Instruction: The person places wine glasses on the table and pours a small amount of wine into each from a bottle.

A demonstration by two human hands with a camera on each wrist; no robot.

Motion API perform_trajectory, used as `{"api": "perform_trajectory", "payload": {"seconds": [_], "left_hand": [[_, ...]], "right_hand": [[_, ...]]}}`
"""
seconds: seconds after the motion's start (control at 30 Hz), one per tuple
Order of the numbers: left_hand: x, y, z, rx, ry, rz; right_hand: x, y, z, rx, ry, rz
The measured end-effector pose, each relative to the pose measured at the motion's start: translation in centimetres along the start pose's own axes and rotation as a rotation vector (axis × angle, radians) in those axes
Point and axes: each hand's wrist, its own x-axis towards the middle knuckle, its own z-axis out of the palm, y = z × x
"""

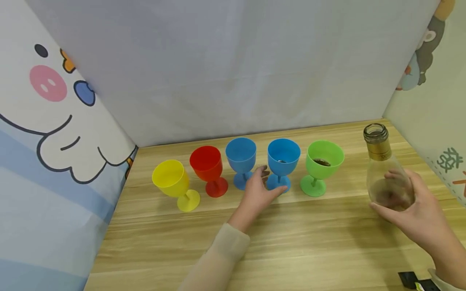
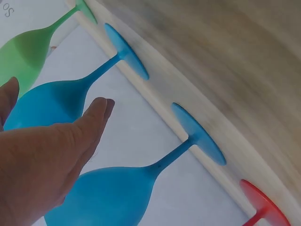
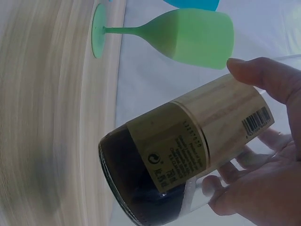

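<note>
My right hand (image 1: 424, 214) grips a glass bottle (image 3: 188, 146) with a paper label, dark liquid inside and a gold band at its neck. It is raised above the right side of the table. My left hand (image 1: 256, 192) reaches between two blue goblets, thumb and fingers spread around the right blue goblet (image 1: 284, 157), which has a little liquid in it. The left blue goblet (image 1: 240, 152) stands just beyond the fingers. To the right stands a green goblet (image 1: 324, 161) with dark liquid in its bowl.
A red goblet (image 1: 207, 163) and a yellow goblet (image 1: 171, 180) stand left of the blue ones on the wooden table (image 1: 153, 250). A pale curtain (image 1: 233, 72) hangs behind, with printed side walls. Small black items (image 1: 409, 279) lie at the lower right.
</note>
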Motion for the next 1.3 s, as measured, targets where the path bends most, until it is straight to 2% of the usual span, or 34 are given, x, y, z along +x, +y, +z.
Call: {"api": "perform_trajectory", "payload": {"seconds": [0.23,0.53,0.67,1.03,1.3], "left_hand": [[-1.3,-0.3,-0.5,-0.084,0.004,-0.016],[-3.2,-0.6,-1.7,-0.101,0.062,-0.047],[-3.7,-0.8,-2.4,-0.069,0.091,-0.068],[-3.7,-1.8,-3.6,0.077,0.178,-0.121],[-2.7,-2.7,-4.2,0.117,0.239,-0.07]], "right_hand": [[0.0,-0.3,0.2,0.003,-0.005,0.019],[0.0,-0.4,0.4,0.018,-0.014,0.015],[0.0,-0.4,0.5,0.03,-0.008,0.012],[0.0,-0.4,0.6,0.026,0.01,-0.004],[0.0,-0.3,0.8,0.004,0.013,0.013]]}}
